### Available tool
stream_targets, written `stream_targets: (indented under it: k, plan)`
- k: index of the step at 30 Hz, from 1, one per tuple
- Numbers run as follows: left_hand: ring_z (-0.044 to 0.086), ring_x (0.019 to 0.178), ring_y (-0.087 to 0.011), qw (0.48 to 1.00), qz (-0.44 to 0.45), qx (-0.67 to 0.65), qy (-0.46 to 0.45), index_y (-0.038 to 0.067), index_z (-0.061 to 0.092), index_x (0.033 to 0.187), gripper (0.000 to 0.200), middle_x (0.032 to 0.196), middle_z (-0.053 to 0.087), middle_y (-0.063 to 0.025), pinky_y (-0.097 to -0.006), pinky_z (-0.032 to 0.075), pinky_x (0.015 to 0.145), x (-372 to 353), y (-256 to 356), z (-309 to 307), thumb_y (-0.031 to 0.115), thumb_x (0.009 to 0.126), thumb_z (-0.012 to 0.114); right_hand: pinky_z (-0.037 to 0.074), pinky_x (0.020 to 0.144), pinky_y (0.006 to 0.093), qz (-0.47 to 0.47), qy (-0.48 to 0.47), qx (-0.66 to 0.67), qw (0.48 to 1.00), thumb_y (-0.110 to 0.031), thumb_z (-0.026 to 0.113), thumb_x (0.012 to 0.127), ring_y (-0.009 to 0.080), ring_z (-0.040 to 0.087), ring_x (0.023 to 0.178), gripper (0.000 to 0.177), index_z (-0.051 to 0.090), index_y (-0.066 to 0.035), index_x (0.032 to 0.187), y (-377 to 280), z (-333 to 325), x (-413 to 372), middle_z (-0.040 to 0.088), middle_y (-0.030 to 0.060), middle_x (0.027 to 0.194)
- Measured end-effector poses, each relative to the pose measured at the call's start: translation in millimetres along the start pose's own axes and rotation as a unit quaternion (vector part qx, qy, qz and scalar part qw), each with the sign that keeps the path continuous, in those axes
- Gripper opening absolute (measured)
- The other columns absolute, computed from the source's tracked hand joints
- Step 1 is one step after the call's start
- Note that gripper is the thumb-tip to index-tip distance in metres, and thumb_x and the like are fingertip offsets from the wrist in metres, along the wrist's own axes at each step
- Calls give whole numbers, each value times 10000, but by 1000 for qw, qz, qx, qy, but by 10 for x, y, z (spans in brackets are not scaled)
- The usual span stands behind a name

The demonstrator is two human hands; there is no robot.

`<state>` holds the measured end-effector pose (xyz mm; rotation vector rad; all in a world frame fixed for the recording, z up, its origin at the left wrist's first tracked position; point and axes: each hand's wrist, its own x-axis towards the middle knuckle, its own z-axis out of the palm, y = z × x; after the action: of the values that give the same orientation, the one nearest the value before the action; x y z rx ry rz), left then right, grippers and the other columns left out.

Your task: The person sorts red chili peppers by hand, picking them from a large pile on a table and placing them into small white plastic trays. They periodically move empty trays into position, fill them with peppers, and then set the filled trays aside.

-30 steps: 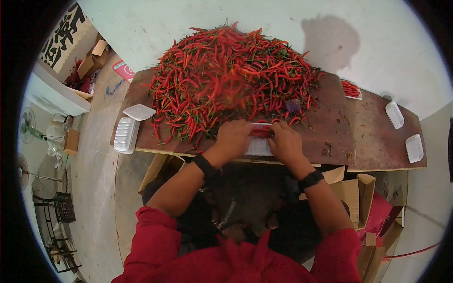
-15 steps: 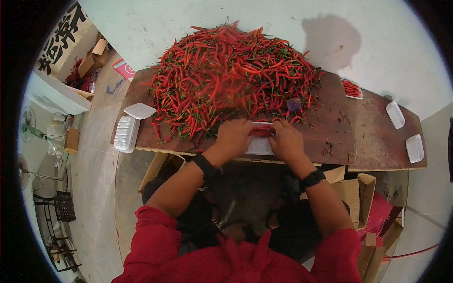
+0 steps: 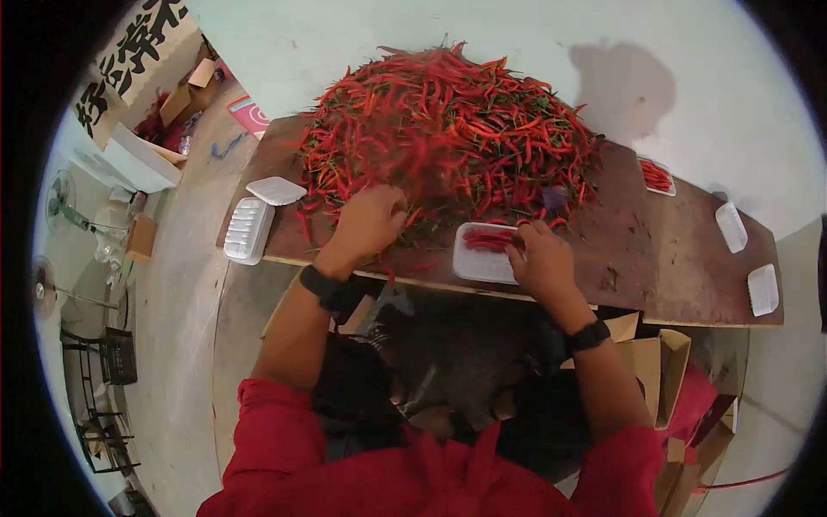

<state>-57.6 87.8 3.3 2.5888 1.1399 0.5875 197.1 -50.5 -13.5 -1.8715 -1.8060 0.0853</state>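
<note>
A big heap of red chilies [image 3: 465,121] with green stems covers the back of the brown table. My left hand [image 3: 370,222] is at the heap's front left edge, its fingers curled; what they hold, if anything, is hidden. My right hand [image 3: 544,258] rests at the right side of a white tray [image 3: 482,266], fingers closed at its rim and by the chilies inside. A few red chilies [image 3: 489,239] lie side by side along the tray's back part.
White trays [image 3: 248,231] are stacked at the table's left end, beside a single one [image 3: 276,190]. On the right stand a filled tray [image 3: 657,177] and two white trays [image 3: 731,227] [image 3: 762,289]. Cardboard boxes [image 3: 642,366] sit below the table.
My left hand has left the white tray and moved left to the heap's edge. My right hand has stayed at the tray, whose inside now shows more. The view has shifted slightly.
</note>
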Motion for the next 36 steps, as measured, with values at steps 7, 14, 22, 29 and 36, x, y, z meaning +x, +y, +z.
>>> stream_targets:
  k: [7,14,22,29,36]
  plan:
    - [589,822,-317,991,97,10,-94,72,621,835,144,851,596,-122,-429,483,708,-312,75,254,147,712,614,467,631,420,-35,-21,16,999,-178,680,742,302,597,742,165,579,-74,822,-202,26,-35,571,93,841]
    - [592,822,-336,987,73,53,-136,62,609,814,153,839,583,-119,-449,486,695,-388,176,433,189,730,606,490,670,446,-52,-49,0,997,-175,649,742,328,595,807,171,582,-63,852,-336,45,-126,574,124,868]
    - [601,755,-329,994,15,-65,-84,29,591,820,141,766,616,-147,-413,468,654,-225,-32,-80,148,753,623,481,699,433,-45,-55,28,997,-184,655,753,317,592,829,165,582,-62,835,-340,11,-124,579,120,883]
    - [634,683,-218,984,-55,-107,-133,7,605,840,129,768,640,-120,-334,482,615,-368,88,-226,122,786,627,485,690,408,-77,-95,82,989,-216,643,779,311,600,792,194,597,-47,864,-302,180,-93,596,136,914]
    - [638,716,-160,946,-19,-285,-155,2,615,876,128,831,658,-105,-295,492,638,-549,571,-20,106,802,622,430,560,256,298,-279,586,700,-341,514,927,127,577,676,296,563,-49,927,-665,238,-140,579,39,771]
